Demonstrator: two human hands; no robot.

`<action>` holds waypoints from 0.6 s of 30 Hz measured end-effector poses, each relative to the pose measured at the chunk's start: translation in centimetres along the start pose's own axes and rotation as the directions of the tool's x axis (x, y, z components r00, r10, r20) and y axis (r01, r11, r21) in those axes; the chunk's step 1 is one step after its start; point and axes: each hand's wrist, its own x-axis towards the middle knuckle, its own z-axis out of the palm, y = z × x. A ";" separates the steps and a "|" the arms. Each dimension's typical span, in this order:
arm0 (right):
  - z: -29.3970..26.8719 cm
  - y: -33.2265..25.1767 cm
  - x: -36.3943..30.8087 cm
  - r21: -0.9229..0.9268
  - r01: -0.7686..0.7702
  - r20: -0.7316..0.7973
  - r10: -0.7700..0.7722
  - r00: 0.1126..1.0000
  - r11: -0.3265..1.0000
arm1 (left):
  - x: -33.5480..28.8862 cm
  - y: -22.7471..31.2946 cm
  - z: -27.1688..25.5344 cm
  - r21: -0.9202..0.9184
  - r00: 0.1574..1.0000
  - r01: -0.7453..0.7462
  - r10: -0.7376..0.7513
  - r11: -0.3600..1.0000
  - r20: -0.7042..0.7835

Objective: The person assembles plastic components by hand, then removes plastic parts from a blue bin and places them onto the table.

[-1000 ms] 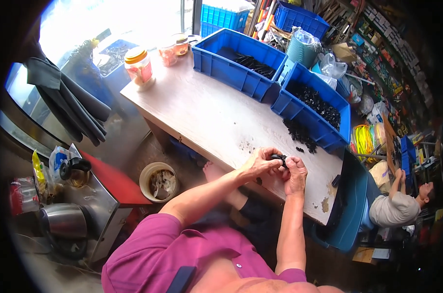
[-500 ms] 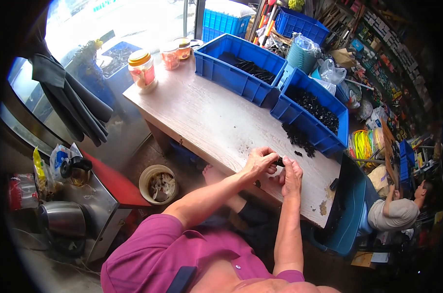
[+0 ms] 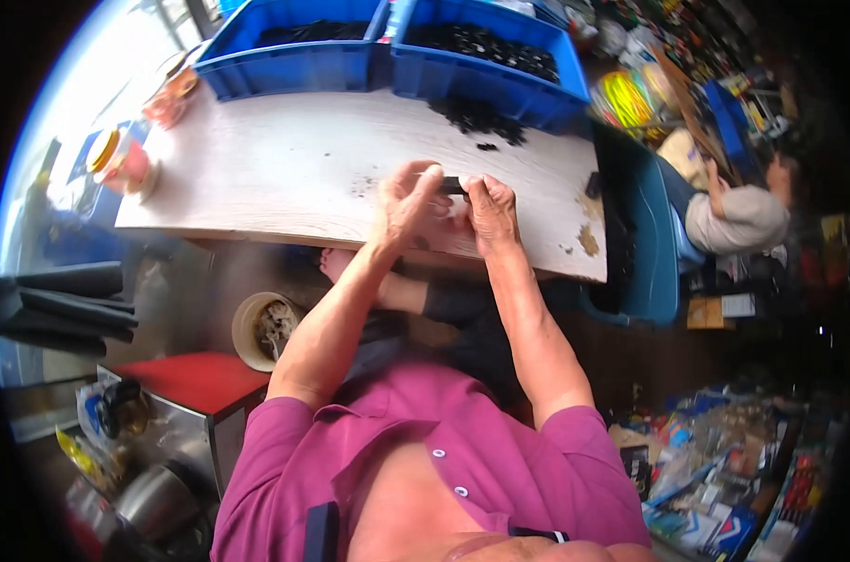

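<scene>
Near the middle of the frame, a little above center, two hands meet over a pale wooden table (image 3: 285, 178). The left hand (image 3: 408, 201) and the right hand (image 3: 489, 211) are pressed close together. Both pinch one small black part (image 3: 453, 185) between their fingertips. The part sits just above the table, between the two thumbs.

The part looks hard and stiff, like plastic or rubber. It seems very light, since only fingertips hold it. It is tiny, so it could slip out easily. The best place to hold it looks like its two ends, one end for each hand.

A loose pile of black pieces (image 3: 476, 114) lies on the table higher up, near the hands. Behind it stand two blue bins (image 3: 350, 66), side by side at the top of the frame. Both have more dark pieces inside.

At the upper left, a jar with an orange lid (image 3: 116, 161) stands on the table corner. At the lower left, a round bucket (image 3: 261, 328) sits on the floor beside a red stool (image 3: 196, 379). At the right, another person in a light shirt (image 3: 734, 215) bends down.

Most of the small black part hides behind the fingers, so its real shape is hard to tell. The bins are cut off at the top edge. The things at the lower right are too blurry to make out.
</scene>
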 end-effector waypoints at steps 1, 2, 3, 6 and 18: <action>-0.4 -0.9 -0.4 -0.008 -0.003 -0.023 0.002 1.000 1.000 | 0.1 -0.9 -0.5 -0.008 0.998 -0.052 0.053 0.999 0.017; -0.9 -1.9 -0.8 0.137 -0.121 -0.037 0.127 0.991 0.983 | 0.2 -1.9 -1.0 -0.018 0.994 -0.107 0.107 0.994 0.031; -1.6 -2.7 -1.1 0.280 -0.225 -0.040 0.245 0.969 0.933 | 0.1 -2.3 -0.9 -0.010 0.993 -0.102 0.103 0.995 0.055; -7.6 -3.7 0.2 0.450 -0.203 -0.447 0.416 0.792 0.870 | -0.6 -2.1 0.2 0.070 0.986 -0.124 0.115 0.990 0.122; -11.5 -3.3 -1.1 0.368 -0.152 -0.604 0.360 0.711 0.917 | -0.5 -3.3 0.1 0.300 0.953 -0.296 0.261 0.907 0.154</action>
